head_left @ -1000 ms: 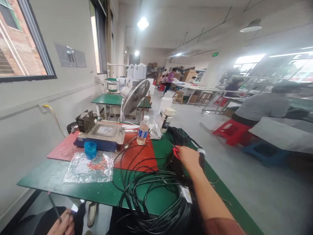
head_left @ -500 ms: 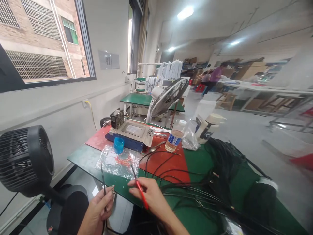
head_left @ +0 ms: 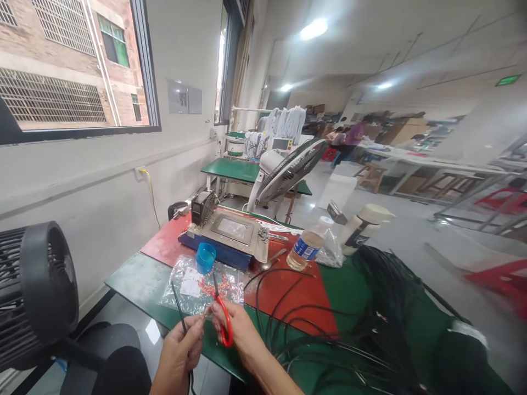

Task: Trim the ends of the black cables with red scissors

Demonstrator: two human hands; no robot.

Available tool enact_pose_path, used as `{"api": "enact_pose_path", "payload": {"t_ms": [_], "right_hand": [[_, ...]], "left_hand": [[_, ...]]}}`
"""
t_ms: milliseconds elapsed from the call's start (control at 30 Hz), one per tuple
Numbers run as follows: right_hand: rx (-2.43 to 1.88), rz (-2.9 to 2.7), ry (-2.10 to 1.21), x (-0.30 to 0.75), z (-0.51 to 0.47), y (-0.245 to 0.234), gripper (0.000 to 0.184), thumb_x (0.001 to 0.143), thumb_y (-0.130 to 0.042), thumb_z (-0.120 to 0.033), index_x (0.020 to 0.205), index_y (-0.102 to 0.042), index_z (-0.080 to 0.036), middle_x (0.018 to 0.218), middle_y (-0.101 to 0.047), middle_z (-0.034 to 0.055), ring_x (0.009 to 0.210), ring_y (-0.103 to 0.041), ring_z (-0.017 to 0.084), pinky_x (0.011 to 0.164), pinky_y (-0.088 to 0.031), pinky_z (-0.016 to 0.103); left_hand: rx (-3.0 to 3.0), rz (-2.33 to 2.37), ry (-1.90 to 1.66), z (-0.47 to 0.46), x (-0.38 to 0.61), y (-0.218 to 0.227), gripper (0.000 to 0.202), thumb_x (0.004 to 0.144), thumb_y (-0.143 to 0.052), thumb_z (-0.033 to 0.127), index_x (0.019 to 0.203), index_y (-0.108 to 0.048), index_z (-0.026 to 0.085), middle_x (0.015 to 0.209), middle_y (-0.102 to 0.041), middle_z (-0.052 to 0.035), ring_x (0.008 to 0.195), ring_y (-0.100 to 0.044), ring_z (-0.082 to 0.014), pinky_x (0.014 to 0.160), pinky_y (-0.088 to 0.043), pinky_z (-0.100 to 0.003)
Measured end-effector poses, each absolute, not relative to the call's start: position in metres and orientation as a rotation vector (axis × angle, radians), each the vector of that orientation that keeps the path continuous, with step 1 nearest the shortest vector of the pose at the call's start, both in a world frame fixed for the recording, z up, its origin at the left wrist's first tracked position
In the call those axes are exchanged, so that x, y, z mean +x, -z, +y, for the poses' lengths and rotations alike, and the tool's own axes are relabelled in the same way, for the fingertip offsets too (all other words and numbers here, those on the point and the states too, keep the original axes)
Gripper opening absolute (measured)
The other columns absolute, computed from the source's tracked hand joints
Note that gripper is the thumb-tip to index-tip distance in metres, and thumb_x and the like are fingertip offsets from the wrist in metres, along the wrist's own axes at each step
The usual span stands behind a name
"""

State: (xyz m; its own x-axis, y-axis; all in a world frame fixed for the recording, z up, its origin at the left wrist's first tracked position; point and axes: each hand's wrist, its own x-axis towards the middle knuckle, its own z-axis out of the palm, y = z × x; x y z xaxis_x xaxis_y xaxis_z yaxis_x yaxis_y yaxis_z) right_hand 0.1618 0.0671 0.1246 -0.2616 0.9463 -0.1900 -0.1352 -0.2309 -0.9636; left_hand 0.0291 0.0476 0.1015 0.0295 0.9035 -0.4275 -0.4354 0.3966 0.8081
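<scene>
Green bench [head_left: 135,274] spans the lower half of my view, and over its near edge, between seven and eight o'clock, the black cable [head_left: 178,304] stands nearly upright. At seven o'clock I see the left hand [head_left: 179,348] closed around it. Near six, the right hand [head_left: 241,334] is curled round red-handled scissors [head_left: 226,310], blades pointing up, its fingertips meeting the left's over something thin and brownish, too small for me to make out. I judge this piece to be partway worked: it is up in the fingers, but whether its end is finished I cannot tell. More black cables [head_left: 387,285] lie loose and bundled around four o'clock; most, I reckon, are left to handle, though I cannot sort done from undone.

Just beyond the hands, a clear plastic bag [head_left: 177,299] bears small red-orange pieces [head_left: 208,288], with a blue cup [head_left: 205,255] at its far edge. A metal-topped heater-like unit [head_left: 216,247] sits at eight o'clock, partly on a red mat [head_left: 284,296]; a bottle [head_left: 305,249] stands between four and five. Farther out, I have a black fan [head_left: 43,285] toward half past eight, a window [head_left: 69,66] at ten and a person in purple [head_left: 354,134] at two.
</scene>
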Motion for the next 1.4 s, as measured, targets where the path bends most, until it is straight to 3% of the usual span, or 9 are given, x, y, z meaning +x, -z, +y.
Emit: {"api": "enact_pose_path", "payload": {"t_ms": [67, 167, 300, 600, 800, 1033, 1233, 1400], "right_hand": [[-1.179, -1.443, -1.424, 0.174, 0.07, -0.125, 0.036, 0.077, -0.056, -0.054, 0.079, -0.058, -0.017, 0.063, -0.048, -0.0032, 0.054, -0.042, 0.009, 0.051, -0.033, 0.02], [-1.31, -1.83, -1.194, 0.192, 0.067, -0.127, 0.025, 0.078, -0.059, -0.044, 0.076, -0.054, -0.019, 0.075, -0.051, -0.0016, 0.068, -0.044, 0.013, 0.06, -0.032, 0.022], [-1.477, -2.047, -1.131, 0.201, 0.063, -0.126, 0.034, 0.078, -0.056, -0.045, 0.062, -0.042, -0.019, 0.065, -0.042, -0.004, 0.062, -0.037, 0.011, 0.055, -0.024, 0.022], [-1.512, -2.045, -1.063, 0.215, 0.068, -0.114, 0.043, 0.081, -0.051, -0.05, 0.055, -0.037, -0.018, 0.055, -0.036, -0.0054, 0.053, -0.033, 0.009, 0.051, -0.018, 0.022], [-1.517, -2.004, -1.016, 0.225, 0.069, -0.101, 0.043, 0.079, -0.053, -0.044, 0.052, -0.034, -0.018, 0.052, -0.033, -0.0058, 0.051, -0.032, 0.008, 0.049, -0.017, 0.022], [-1.468, -1.8, -1.245, 0.229, 0.074, -0.096, 0.047, 0.075, -0.059, -0.041, 0.049, -0.028, -0.018, 0.049, -0.024, -0.0063, 0.047, -0.022, 0.006, 0.043, -0.013, 0.021], [-1.325, -1.245, -1.611, 0.219, 0.078, -0.1, 0.046, 0.073, -0.056, -0.06, 0.059, -0.048, -0.017, 0.04, -0.038, -0.0077, 0.032, -0.031, 0.004, 0.033, -0.02, 0.018], [-1.198, -1.01, -1.781, 0.2, 0.079, -0.108, 0.049, 0.064, -0.064, -0.062, 0.059, -0.052, -0.014, 0.038, -0.041, -0.0078, 0.026, -0.031, 0.003, 0.027, -0.017, 0.015]], "left_hand": [[0.49, 1.087, -1.158, 0.055, 0.029, -0.098, 0.046, 0.045, -0.079, 0.051, 0.066, -0.061, 0.013, 0.04, -0.034, 0.0098, 0.034, -0.019, 0.0001, 0.037, -0.007, -0.018], [0.444, 1.087, -1.188, 0.059, 0.031, -0.099, 0.042, 0.05, -0.078, 0.045, 0.073, -0.064, 0.013, 0.047, -0.04, 0.0078, 0.038, -0.023, -0.0007, 0.037, -0.009, -0.018], [0.44, 1.108, -1.162, 0.06, 0.039, -0.105, 0.036, 0.06, -0.074, 0.038, 0.083, -0.065, 0.013, 0.05, -0.031, 0.0096, 0.045, -0.022, -0.002, 0.04, -0.014, -0.017], [0.599, 1.247, -1.079, 0.077, 0.055, -0.089, 0.052, 0.048, -0.075, 0.053, 0.076, -0.065, 0.01, 0.041, -0.032, 0.0109, 0.038, -0.022, -0.002, 0.04, -0.011, -0.019], [0.667, 1.294, -1.068, 0.083, 0.064, -0.084, 0.055, 0.043, -0.076, 0.056, 0.07, -0.064, 0.01, 0.036, -0.035, 0.0098, 0.035, -0.022, -0.002, 0.041, -0.008, -0.021], [0.659, 1.249, -1.022, 0.087, 0.066, -0.083, 0.049, 0.048, -0.077, 0.05, 0.075, -0.067, 0.01, 0.04, -0.037, 0.0091, 0.037, -0.023, -0.0018, 0.041, -0.01, -0.02], [0.508, 1.094, -1.07, 0.073, 0.062, -0.088, 0.043, 0.049, -0.081, 0.037, 0.084, -0.072, 0.012, 0.048, -0.05, 0.0027, 0.047, -0.039, -0.0044, 0.044, -0.026, -0.016], [0.446, 1.117, -1.092, 0.059, 0.06, -0.095, 0.038, 0.047, -0.083, 0.034, 0.077, -0.073, 0.013, 0.055, -0.059, -0.0008, 0.046, -0.047, -0.0052, 0.044, -0.033, -0.017]]}}
